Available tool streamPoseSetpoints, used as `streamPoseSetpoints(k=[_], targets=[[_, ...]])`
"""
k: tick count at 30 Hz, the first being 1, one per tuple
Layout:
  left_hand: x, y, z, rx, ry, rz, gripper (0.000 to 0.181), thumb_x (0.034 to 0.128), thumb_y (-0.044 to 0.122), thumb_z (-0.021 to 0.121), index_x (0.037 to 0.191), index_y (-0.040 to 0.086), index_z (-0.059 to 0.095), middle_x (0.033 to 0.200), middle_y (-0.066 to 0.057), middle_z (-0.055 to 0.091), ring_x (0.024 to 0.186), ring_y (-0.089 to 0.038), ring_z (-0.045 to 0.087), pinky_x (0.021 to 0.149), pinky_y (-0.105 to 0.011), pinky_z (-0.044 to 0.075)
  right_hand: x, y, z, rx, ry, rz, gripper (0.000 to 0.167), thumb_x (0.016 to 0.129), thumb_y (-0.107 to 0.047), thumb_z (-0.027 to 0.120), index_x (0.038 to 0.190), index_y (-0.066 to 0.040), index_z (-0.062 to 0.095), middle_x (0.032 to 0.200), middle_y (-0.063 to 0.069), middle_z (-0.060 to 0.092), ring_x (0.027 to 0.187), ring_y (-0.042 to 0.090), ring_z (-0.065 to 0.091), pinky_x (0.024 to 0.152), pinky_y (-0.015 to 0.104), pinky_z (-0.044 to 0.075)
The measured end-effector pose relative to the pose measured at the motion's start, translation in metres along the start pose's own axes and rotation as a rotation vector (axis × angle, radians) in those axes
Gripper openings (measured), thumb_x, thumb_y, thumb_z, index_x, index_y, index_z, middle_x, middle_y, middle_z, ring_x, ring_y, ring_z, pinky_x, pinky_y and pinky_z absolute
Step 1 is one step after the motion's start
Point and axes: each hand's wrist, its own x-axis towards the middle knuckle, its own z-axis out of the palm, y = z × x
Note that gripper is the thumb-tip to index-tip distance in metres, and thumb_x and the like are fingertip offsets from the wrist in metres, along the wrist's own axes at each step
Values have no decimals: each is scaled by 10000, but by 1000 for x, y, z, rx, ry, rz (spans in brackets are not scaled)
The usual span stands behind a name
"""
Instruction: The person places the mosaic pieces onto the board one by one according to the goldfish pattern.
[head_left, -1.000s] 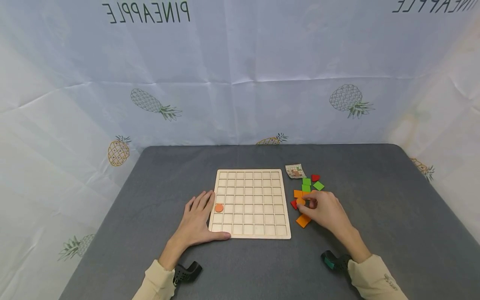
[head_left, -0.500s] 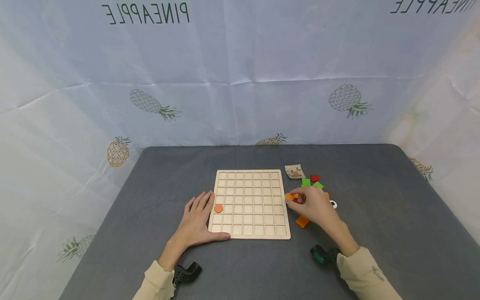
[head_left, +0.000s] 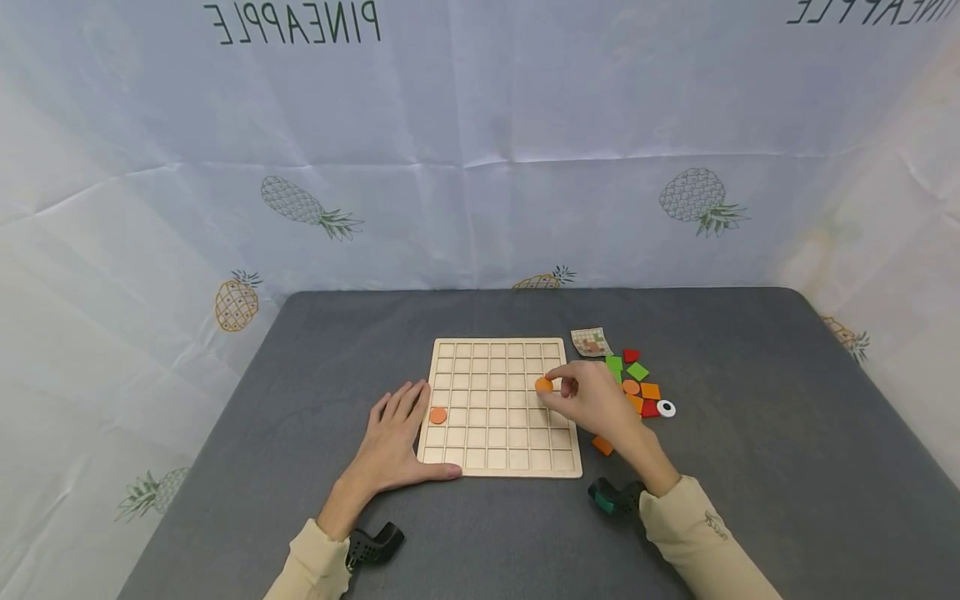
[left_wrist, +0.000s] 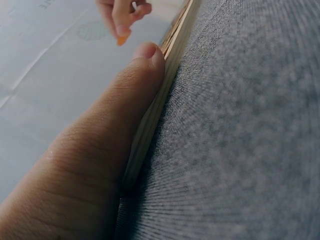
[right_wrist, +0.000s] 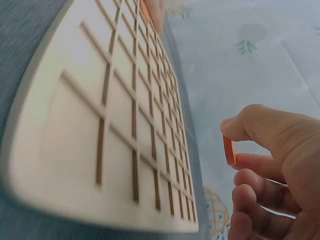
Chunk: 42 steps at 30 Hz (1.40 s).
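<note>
A square wooden grid board (head_left: pixel 497 457) lies on the grey table in the head view. My left hand (head_left: pixel 392 443) rests at its near left corner, fingers spread along the left side and thumb against the front edge; the left wrist view shows that thumb (left_wrist: pixel 115 105) close up. Over the board's right part, my right hand (head_left: pixel 597 400) pinches a round orange disc (head_left: pixel 543 384) between thumb and index finger. The right wrist view shows this disc (right_wrist: pixel 229 150) edge-on, held clear of the board. Another orange disc (head_left: pixel 438 415) sits in a cell at the board's left side.
Right of the board lie loose pieces: green squares (head_left: pixel 637 372), red pieces (head_left: pixel 631 355), orange squares (head_left: pixel 650 392), an orange disc (head_left: pixel 632 387) and a white eye disc (head_left: pixel 666 408). A small printed card (head_left: pixel 592 342) is behind them. My right forearm partly covers an orange piece (head_left: pixel 602 446).
My right hand has picked up an orange disc from the loose pieces and carried it left over the board. The left hand stays in place.
</note>
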Motion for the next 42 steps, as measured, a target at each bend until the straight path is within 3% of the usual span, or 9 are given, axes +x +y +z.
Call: streamPoseSetpoints(k=[16, 32, 42], targets=[[1, 2, -1, -10, -6, -9, 1330, 678, 883, 652, 1642, 82, 207, 1689, -144, 284, 1572, -358, 235, 1224, -627, 195, 31, -34, 34, 70, -48, -113, 204, 872, -182, 799, 1033, -57, 813, 606, -30, 606, 533, 53, 441, 527, 192, 355], [0, 1, -2, 1, -1, -1, 1311, 684, 859, 675, 1633, 70, 234, 1688, -145, 290, 1567, -365, 249, 1223, -626, 204, 60, -55, 82, 220, -86, -82, 230, 882, -176, 768, 1068, -45, 802, 673, 27, 686, 542, 44, 516, 529, 179, 412], [0, 1, -3, 12, 6, 10, 1309, 685, 875, 658, 1629, 65, 248, 1685, -149, 295, 1565, -372, 255, 1222, -630, 208, 75, -51, 102, 292, -103, -38, 247, 898, -204, 775, 1087, -48, 800, 746, 76, 722, 614, 49, 554, 580, 178, 438]])
